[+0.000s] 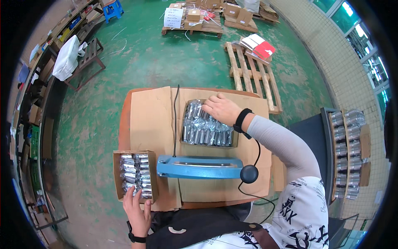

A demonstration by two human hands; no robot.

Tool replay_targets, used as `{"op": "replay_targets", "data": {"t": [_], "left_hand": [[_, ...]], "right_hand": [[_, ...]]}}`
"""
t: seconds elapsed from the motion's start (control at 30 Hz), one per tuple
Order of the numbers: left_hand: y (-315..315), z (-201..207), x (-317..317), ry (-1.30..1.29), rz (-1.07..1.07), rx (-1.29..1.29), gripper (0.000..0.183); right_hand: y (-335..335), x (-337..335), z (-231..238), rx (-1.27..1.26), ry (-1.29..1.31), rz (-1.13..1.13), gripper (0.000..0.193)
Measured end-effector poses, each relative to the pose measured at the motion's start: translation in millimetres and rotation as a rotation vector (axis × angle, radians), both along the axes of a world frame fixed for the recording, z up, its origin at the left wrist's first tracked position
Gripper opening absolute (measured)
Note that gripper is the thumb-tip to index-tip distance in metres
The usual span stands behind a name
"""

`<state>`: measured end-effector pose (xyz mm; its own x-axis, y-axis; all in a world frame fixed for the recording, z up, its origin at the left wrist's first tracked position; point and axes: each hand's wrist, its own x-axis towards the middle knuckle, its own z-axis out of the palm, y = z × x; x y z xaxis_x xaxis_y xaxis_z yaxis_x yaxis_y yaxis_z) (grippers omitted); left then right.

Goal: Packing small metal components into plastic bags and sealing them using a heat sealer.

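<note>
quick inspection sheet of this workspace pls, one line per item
surface: flattened brown cardboard sheets over an orange-brown table
job's things: open brown cardboard left box and far box, both holding shiny silver cylindrical pieces; long blue metal device
clutter: round black disc at the device's right end
hands: left hand at left box's near end; right hand over far box's pieces
cables: thin black cable running beyond the device
surroundings: green floor, slatted wooden pallet, blue plastic stool
</note>
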<state>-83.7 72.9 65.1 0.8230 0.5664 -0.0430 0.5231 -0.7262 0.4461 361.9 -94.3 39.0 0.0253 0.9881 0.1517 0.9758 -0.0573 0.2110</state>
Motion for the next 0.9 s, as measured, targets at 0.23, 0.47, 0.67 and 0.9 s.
{"op": "replay_targets", "data": {"t": [0.23, 0.47, 0.67, 0.9], "left_hand": [[-28, 34, 47, -0.253, -0.238, -0.263, 0.023], [-55, 40, 80, 0.105, -0.393, -1.244, 0.024], [-77, 47, 117, 0.169, -0.609, -2.031, 0.047], [-81, 7, 76, 0.369, -0.370, -1.892, 0.032]], "right_hand": [[-24, -14, 15, -0.165, 0.093, -0.184, 0.020], [-110, -74, 138, 0.197, 0.788, -0.485, 0.037], [-117, -196, 189, -0.421, 1.041, -0.095, 0.049], [-145, -247, 103, 0.259, 1.342, -0.408, 0.075]]}}
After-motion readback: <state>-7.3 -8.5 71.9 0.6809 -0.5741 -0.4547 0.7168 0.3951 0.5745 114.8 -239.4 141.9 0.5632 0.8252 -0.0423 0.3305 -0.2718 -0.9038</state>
